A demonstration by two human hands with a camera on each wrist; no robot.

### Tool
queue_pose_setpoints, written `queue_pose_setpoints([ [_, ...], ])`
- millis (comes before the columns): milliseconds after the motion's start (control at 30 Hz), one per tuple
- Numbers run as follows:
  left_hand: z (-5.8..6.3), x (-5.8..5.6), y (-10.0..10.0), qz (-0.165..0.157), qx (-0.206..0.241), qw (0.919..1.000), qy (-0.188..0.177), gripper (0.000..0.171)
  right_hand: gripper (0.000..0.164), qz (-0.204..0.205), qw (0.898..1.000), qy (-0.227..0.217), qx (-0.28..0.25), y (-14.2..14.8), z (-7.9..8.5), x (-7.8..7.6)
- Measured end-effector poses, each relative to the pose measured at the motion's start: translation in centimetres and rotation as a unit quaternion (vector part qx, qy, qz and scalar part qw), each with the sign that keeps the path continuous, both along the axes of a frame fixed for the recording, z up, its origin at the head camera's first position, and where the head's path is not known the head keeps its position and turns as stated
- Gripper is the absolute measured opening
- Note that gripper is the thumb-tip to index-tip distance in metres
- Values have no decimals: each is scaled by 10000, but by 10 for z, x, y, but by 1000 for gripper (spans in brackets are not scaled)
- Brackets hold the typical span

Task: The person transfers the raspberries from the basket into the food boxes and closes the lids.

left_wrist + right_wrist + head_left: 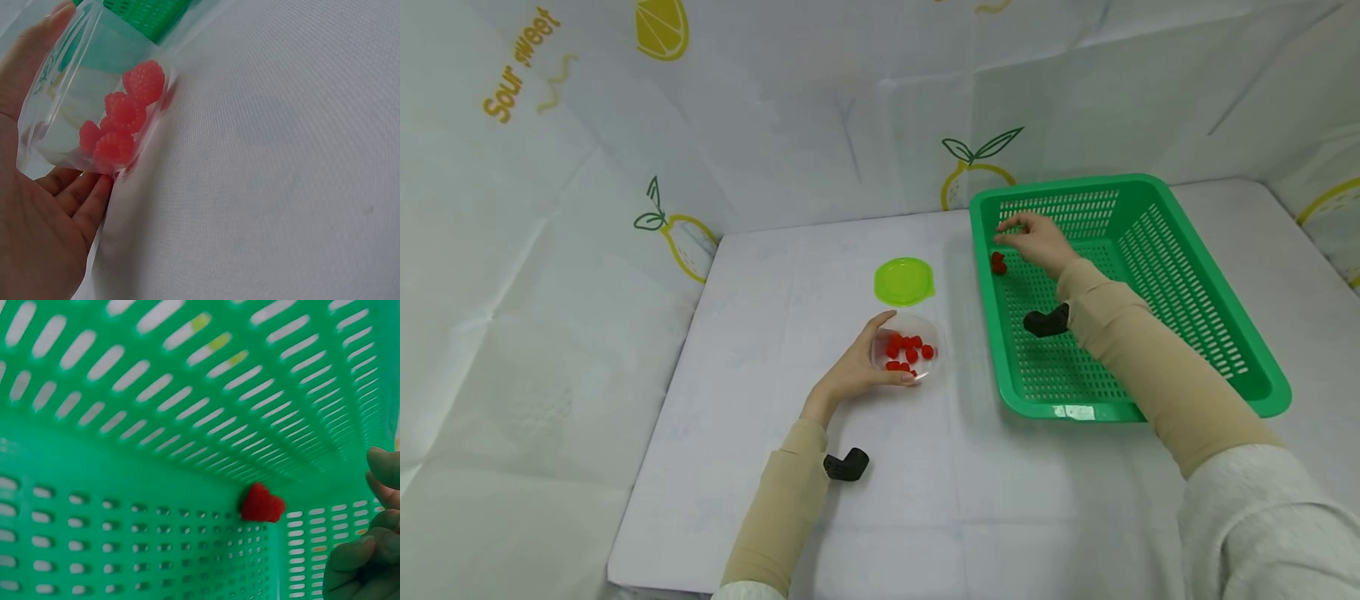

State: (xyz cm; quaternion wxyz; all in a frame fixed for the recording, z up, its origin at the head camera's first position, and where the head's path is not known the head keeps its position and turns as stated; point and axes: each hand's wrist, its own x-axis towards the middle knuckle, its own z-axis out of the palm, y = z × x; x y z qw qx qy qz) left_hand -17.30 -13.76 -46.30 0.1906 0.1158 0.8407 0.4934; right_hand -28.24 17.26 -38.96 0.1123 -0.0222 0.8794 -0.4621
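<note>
A clear plastic tub (87, 69) stands on the table with several red raspberries (912, 355) in its bottom. My left hand (859, 367) grips it from the left, thumb on the near side and fingers round the far side. My right hand (1037, 243) hovers inside the green basket (989, 333), near its far left corner. Its fingers are loosely bent, and I see nothing between them in the right wrist view. Just below those fingertips, red raspberries (998, 263) lie against the basket's left wall; one red piece (262, 504) shows in the right wrist view.
A light green lid (903, 282) lies flat on the table just behind the tub. The basket's raised, slotted walls take up the right side of the table. Behind the table hangs a white cloth (820, 150) printed with lemons.
</note>
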Motion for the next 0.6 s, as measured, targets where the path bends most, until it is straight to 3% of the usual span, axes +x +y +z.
queue_pose_setpoints([
  [267, 1, 0, 0, -11, 16, 10000, -16, 96, 42, 312, 9951, -322, 884, 8, -14, -3],
  [600, 1, 1, 0, 51, 19, 10000, -48, 94, 44, 564, 9874, -423, 1419, 15, -23, -3],
])
